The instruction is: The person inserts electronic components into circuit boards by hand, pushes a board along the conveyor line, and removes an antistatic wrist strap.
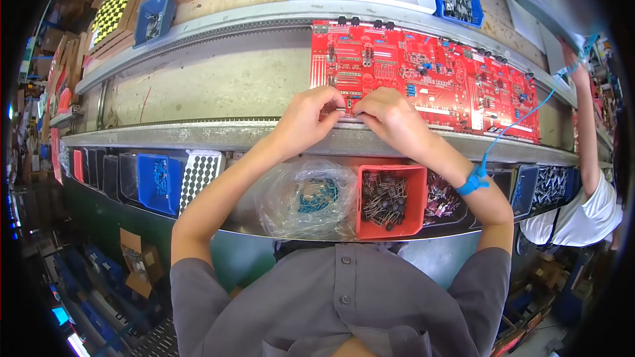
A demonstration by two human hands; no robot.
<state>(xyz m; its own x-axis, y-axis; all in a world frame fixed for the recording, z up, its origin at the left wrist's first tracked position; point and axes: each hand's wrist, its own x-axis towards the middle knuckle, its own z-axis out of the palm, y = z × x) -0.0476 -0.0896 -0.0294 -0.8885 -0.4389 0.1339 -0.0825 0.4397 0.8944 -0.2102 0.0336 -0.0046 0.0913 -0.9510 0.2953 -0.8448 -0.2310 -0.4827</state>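
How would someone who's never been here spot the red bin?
Start at the big red board, then move from the right hand over the near rail toward the grey shirt. The bin is an open box heaped with dark, thin-legged parts; its bright red colour sets it apart from the clear bag on its left and the pinkish parts on its right.

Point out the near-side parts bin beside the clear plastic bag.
It's the red bin, full of dark leaded parts, immediately right of the bag; the blue bins in that row stand farther off.
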